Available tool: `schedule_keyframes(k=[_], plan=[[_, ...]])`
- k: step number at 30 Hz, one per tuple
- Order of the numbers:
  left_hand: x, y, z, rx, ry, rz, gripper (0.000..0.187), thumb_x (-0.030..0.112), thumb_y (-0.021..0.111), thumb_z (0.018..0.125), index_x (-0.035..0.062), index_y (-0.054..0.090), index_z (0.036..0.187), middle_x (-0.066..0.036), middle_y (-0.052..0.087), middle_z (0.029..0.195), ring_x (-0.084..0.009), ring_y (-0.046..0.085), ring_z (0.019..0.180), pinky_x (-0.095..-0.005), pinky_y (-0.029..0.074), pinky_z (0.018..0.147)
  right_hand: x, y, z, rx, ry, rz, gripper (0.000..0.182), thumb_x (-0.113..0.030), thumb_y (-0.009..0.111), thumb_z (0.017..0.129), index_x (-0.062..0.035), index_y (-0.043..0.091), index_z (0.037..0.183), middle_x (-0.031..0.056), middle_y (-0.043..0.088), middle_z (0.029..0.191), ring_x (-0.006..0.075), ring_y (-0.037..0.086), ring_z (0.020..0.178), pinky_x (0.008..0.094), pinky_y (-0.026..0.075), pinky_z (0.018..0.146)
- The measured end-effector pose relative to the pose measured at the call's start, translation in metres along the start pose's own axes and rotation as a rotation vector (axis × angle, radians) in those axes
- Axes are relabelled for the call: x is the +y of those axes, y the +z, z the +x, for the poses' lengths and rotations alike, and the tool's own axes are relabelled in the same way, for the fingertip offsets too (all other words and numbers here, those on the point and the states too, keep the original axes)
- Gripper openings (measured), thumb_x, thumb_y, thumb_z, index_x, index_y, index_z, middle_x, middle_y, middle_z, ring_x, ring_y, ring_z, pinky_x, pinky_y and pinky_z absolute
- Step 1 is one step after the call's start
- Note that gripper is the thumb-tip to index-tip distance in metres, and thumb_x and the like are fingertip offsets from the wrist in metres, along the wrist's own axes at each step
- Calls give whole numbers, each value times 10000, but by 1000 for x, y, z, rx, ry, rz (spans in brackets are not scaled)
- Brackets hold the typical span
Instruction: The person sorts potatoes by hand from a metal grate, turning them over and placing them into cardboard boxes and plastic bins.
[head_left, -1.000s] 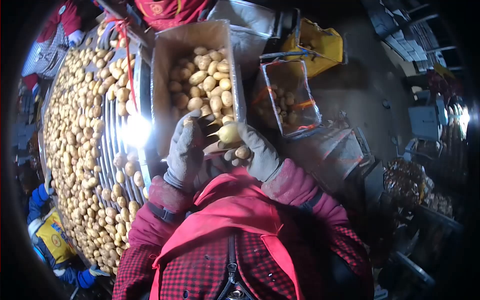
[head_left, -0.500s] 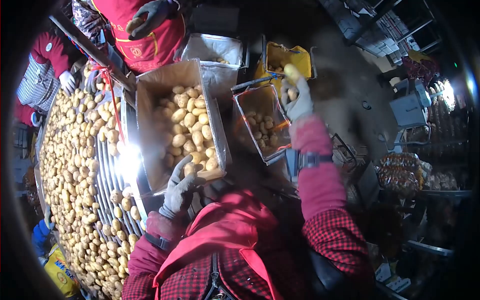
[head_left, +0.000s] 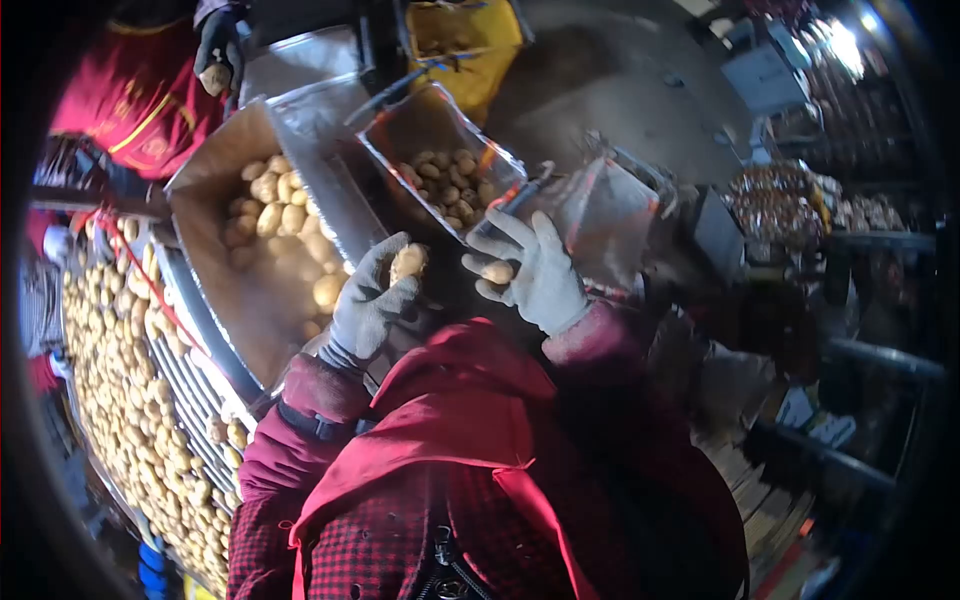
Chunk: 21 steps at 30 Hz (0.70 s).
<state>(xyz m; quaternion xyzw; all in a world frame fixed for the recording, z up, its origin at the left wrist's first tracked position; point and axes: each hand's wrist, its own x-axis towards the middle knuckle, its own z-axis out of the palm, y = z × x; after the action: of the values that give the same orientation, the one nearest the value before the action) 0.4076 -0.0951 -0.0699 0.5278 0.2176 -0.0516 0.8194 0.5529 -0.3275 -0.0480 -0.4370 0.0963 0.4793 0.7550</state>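
My gloved left hand [head_left: 368,300] holds a potato [head_left: 408,263] between thumb and fingers, beside the near right edge of a large cardboard box [head_left: 225,300] of potatoes. To its right, my gloved right hand [head_left: 535,272] has a small potato [head_left: 497,272] at its palm, with thumb and fingers partly spread around it. Beyond both hands stands a lined crate [head_left: 385,150] with smaller potatoes inside. Many potatoes [head_left: 130,400] lie on a slatted metal surface [head_left: 190,400] at the left.
Behind the lined crate is a yellow container [head_left: 480,75]. A silvery lined container [head_left: 610,215] stands right of it. At the upper left is a co-worker in a red apron [head_left: 150,100], whose gloved hand [head_left: 218,50] holds a potato. Full bags [head_left: 775,205] sit at the right.
My right hand has come back from near the yellow container toward my body, and the potato at its fingertips is gone. My left hand has lifted its potato off the box edge. The view has turned right.
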Motion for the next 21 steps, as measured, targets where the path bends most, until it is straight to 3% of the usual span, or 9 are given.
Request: schedule_keyframes(k=[5, 7, 9, 11, 13, 16, 17, 20, 21], plan=[[-19, 13, 15, -51, 151, 163, 608, 101, 630, 1082, 23, 367, 1624, -92, 636, 1423, -173, 586, 1308, -307, 595, 905, 8, -13, -13, 10, -33, -5, 806, -740, 357, 1056, -173, 418, 1627, 162, 599, 1486, 321, 633, 1286, 492, 554, 971], [-13, 26, 11, -74, 195, -5, 603, 100, 653, 1062, -13, 403, 1599, -92, 613, 1451, -183, 558, 1354, -329, 444, 1156, 26, -27, -12, -88, -23, -114, 642, -632, 408, 1093, -226, 446, 1589, 170, 611, 1477, 329, 636, 1296, 459, 586, 915], [-18, 34, 13, -118, 239, 85, 596, 49, 646, 1042, 6, 423, 1593, -125, 596, 1480, -233, 574, 1357, -369, 460, 1144, 27, 4, -19, -21, 213, -56, 429, -446, 516, 1106, -235, 535, 1480, 51, 641, 1356, 229, 649, 1201, 376, 579, 884], [-4, 40, 13, -207, 564, 876, 603, 106, 665, 1025, 20, 446, 1580, -196, 585, 1489, -339, 561, 1394, -429, 439, 1172, 29, 28, -34, -115, 191, 1, 322, -347, 567, 1096, -204, 597, 1383, 10, 663, 1236, 189, 656, 1142, 354, 571, 869], [-10, 50, 13, -226, 688, 971, 617, 167, 730, 941, 21, 525, 1505, -278, 582, 1443, -461, 546, 1364, -511, 453, 1147, 71, -19, -12, -85, 235, 409, 290, -291, 625, 1065, -155, 625, 1321, 11, 683, 1158, 171, 663, 1115, 359, 568, 869], [-16, 44, 2, -176, 641, 969, 622, 194, 741, 951, 24, 528, 1510, -275, 556, 1485, -451, 541, 1376, -504, 454, 1153, 64, -59, -10, 58, -265, -516, 332, -336, 645, 1024, -83, 637, 1238, 69, 688, 1107, 168, 658, 891, 301, 552, 704], [-16, 41, -5, -132, 551, 876, 627, 212, 742, 958, 27, 525, 1517, -267, 557, 1493, -441, 541, 1382, -498, 452, 1158, 26, -31, -24, 304, -53, 17, 385, -439, 658, 999, -92, 664, 1165, 82, 693, 1046, 169, 647, 818, 278, 538, 648], [-26, 11, -11, -38, 450, 842, 616, 231, 728, 981, 46, 524, 1532, -245, 562, 1504, -407, 553, 1389, -470, 453, 1166, 10, -103, -21, 568, -375, 334, 331, -517, 688, 989, -187, 682, 1026, -16, 682, 937, 129, 668, 838, 234, 564, 692], [-25, 3, -15, -12, 421, 838, 616, 230, 728, 981, 51, 525, 1534, -242, 563, 1505, -405, 554, 1390, -465, 454, 1167, 21, -170, -10, 337, -370, 392, 336, -560, 676, 1012, -228, 698, 1059, -70, 706, 983, 78, 693, 922, 224, 549, 591]])
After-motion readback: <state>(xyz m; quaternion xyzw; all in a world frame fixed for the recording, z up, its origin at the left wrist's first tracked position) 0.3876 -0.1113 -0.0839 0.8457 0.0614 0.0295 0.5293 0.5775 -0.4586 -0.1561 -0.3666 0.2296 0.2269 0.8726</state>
